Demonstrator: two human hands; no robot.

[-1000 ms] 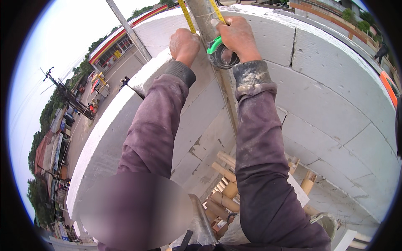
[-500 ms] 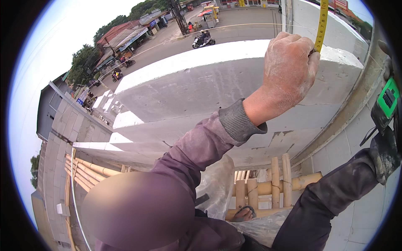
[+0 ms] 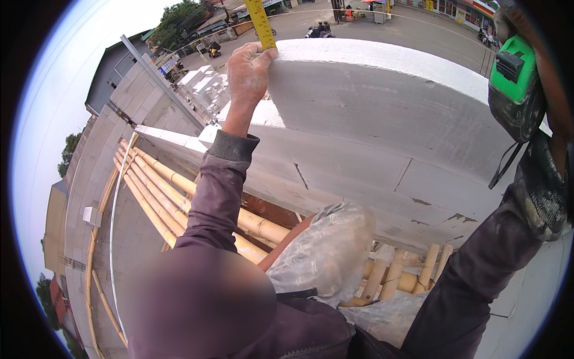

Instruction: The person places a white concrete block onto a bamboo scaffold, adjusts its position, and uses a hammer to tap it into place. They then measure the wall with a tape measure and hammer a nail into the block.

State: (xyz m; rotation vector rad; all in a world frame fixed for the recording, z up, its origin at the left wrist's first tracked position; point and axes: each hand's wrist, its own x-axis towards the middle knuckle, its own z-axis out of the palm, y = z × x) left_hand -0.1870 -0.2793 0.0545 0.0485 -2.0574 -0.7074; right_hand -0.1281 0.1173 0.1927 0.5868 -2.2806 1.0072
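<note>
My left hand [image 3: 248, 75] pinches the yellow tape blade [image 3: 260, 24] at the top left end of a white block [image 3: 376, 90] on the wall. The blade runs upward out of view from there. My right hand [image 3: 551, 90], partly cut off at the far right rim, grips a green and black tape measure case [image 3: 513, 75] with a dark strap dangling under it. The case is held high in front of the wall's right part.
Bamboo poles [image 3: 161, 191] slope along the left, beside a grey block wall [image 3: 104, 197]. Short bamboo rungs [image 3: 406, 275] lie below me, by my plastic-covered knee [image 3: 323, 251]. Beyond the wall are stacked blocks [image 3: 200, 90], a string line and a street [image 3: 394, 30] with motorbikes.
My view has turned leftward from the wall corner. My hands, close together a second ago, are wide apart: the left along the block's top, the right at the far right with the case.
</note>
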